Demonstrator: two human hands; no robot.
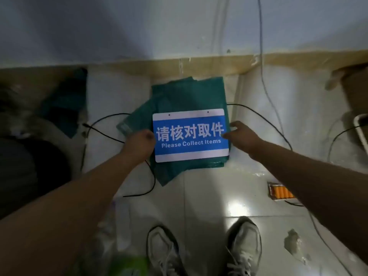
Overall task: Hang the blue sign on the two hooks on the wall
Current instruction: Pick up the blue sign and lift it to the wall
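The blue sign (190, 136) has white bands at top and bottom, white Chinese characters and the words "Please Collect Items". Two small holes show near its top edge. It lies over a pile of green bags (189, 92) on the tiled floor. My left hand (139, 145) is curled at the sign's left edge. My right hand (242, 135) touches the sign's right edge with its fingers spread. The wall (139, 26) rises just beyond the pile. No hooks are in view.
Black cables (105, 132) loop across the floor on both sides of the pile. A pack of orange batteries (281, 193) lies at the right. A dark heap (29, 136) fills the left, a cardboard box (352, 90) the far right. My two shoes (203, 251) stand below.
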